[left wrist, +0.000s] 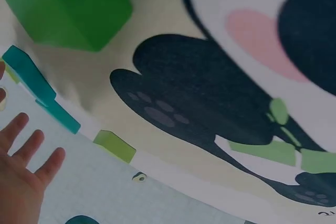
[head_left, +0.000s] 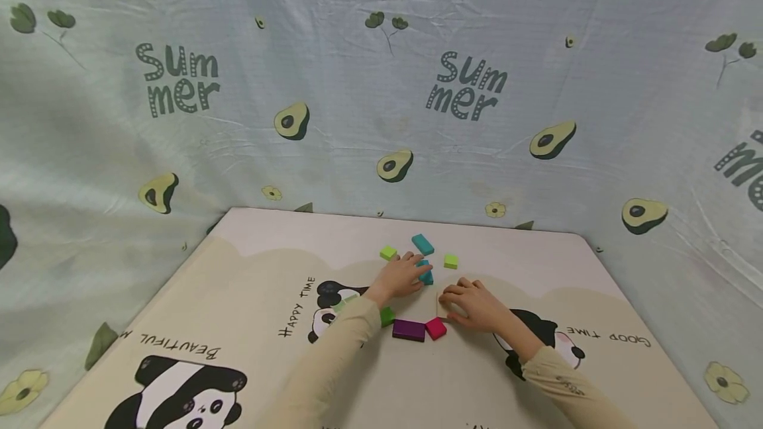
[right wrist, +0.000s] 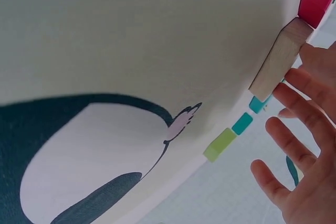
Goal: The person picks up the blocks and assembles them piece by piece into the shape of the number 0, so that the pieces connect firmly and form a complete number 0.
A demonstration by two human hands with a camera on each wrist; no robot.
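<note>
My left hand (head_left: 401, 277) reaches over a teal block (head_left: 426, 275), its fingertips right at it. Spread, loose fingers (left wrist: 23, 145) show at the edge of the left wrist view, beside two teal blocks. On the other side, my right hand (head_left: 473, 303) has its thumb and fingertips against a plain wooden block (right wrist: 281, 59). Its fingers are extended rather than wrapped round the block. One end of the wooden block lies close to a red block (head_left: 436, 328). A purple block (head_left: 408, 330) and a green block (head_left: 387, 316) continue the line leftward.
Behind the hands lie another teal block (head_left: 422, 244) and two lime blocks, one left (head_left: 388, 253) and one right (head_left: 451, 261). The tabletop (head_left: 238, 270) carries printed pandas and lettering. A patterned curtain (head_left: 334, 85) hangs behind the table's far edge.
</note>
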